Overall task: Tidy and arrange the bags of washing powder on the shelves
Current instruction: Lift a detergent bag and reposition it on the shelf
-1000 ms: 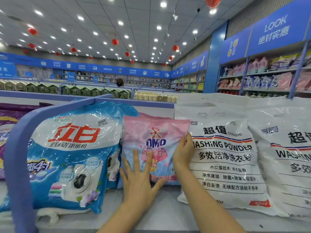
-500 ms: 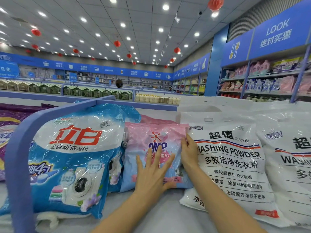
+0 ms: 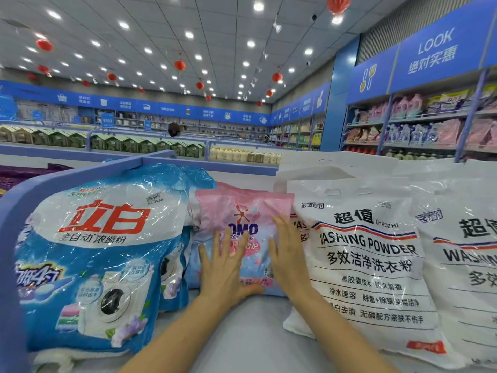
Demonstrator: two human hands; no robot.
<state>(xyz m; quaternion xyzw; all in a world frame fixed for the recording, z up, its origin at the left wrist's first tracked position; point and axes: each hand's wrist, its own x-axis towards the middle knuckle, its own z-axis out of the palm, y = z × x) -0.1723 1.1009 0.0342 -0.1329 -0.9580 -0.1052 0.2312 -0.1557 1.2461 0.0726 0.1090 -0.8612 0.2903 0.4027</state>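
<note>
A small pink OMO bag (image 3: 243, 208) stands upright on the grey shelf (image 3: 250, 343), between a big blue-and-white bag (image 3: 96, 254) on its left and a large white "WASHING POWDER" bag (image 3: 368, 265) on its right. My left hand (image 3: 224, 267) lies flat against the pink bag's front, fingers spread. My right hand (image 3: 286, 254) presses flat on the pink bag's right side, next to the white bag. Neither hand grips anything. A second white bag (image 3: 468, 254) stands further right, and more white bags sit behind.
A blue shelf divider rail (image 3: 16, 211) curves along the left, with purple bags (image 3: 16, 175) beyond it. Behind this shelf are rows of green boxes (image 3: 113, 142) and bottles. Wall shelves (image 3: 419, 130) with pink and blue products fill the right.
My left hand slid up and right over the pink bag's front. My right hand let go of the bag's right edge and now lies flat beside it. The pink bag stands more upright.
</note>
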